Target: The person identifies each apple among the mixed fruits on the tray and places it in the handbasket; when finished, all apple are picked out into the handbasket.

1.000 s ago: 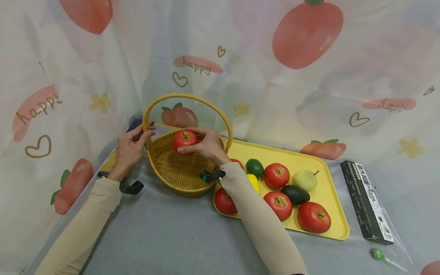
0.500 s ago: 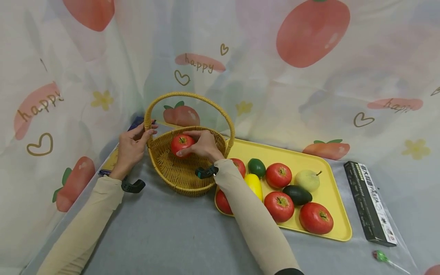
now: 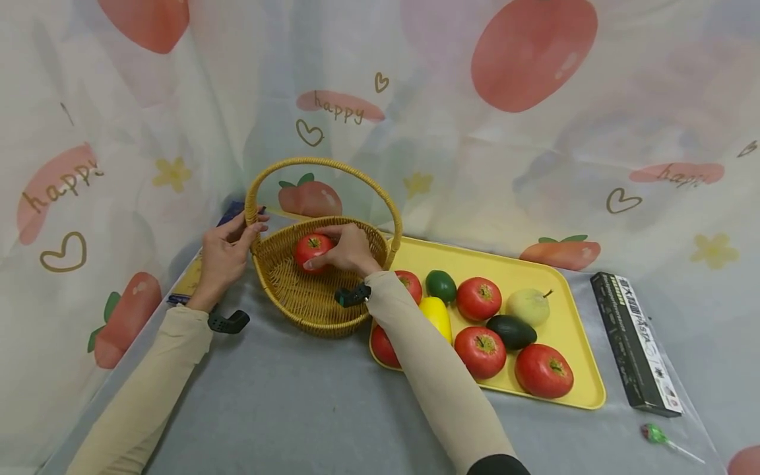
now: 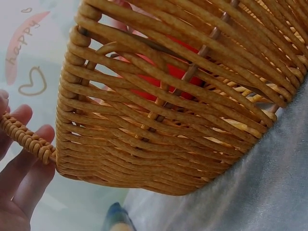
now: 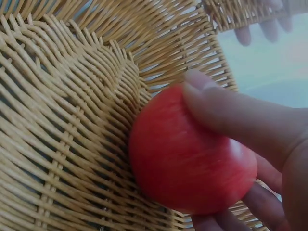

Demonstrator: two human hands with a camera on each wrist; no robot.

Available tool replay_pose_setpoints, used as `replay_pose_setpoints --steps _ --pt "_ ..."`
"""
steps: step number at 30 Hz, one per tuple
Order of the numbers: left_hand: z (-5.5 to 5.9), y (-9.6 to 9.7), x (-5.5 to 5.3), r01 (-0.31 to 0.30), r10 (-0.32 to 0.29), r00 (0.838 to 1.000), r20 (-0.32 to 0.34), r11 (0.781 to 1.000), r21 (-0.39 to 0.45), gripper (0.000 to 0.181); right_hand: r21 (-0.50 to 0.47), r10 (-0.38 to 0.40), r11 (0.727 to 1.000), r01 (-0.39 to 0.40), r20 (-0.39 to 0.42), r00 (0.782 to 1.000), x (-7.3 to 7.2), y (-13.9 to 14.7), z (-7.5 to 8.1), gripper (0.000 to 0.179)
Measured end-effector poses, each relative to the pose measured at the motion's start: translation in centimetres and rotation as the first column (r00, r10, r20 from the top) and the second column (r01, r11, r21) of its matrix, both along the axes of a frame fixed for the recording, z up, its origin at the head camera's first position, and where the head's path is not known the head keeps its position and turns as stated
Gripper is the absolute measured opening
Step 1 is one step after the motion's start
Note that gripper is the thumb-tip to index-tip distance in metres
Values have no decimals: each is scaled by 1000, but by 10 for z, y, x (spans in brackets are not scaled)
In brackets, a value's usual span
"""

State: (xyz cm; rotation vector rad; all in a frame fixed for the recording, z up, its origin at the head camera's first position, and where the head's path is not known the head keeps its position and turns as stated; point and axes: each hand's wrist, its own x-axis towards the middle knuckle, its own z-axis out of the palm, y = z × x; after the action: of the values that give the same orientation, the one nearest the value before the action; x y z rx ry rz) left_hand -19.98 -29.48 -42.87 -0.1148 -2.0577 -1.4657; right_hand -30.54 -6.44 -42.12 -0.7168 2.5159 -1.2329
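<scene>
On the grey table [image 3: 320, 402], the left grip [image 3: 224, 256] held the wicker basket's [image 3: 297, 305] handle [image 3: 323, 161]; the right grip [image 3: 351, 249], clasping an apple [image 3: 312, 251] inside, seemed mid-placement, with release due.

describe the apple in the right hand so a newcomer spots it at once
Look for the wicker basket with the tall arched handle, left of the yellow tray. Inside the basket, the right hand holds a round red apple. The other red apples lie on the tray; this one alone is gripped.
</scene>
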Motion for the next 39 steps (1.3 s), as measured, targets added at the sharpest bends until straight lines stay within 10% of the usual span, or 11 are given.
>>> replay_pose_setpoints --steps 24,39 --pt "0 1 1 3 -3 1000 10 1000 -2 37 75 103 992 -101 -31 994 11 0 6 89" --pt "1 4 5 -1 1 1000 27 1000 5 37 18 323 946 -323 -86 942 51 61 64 83"
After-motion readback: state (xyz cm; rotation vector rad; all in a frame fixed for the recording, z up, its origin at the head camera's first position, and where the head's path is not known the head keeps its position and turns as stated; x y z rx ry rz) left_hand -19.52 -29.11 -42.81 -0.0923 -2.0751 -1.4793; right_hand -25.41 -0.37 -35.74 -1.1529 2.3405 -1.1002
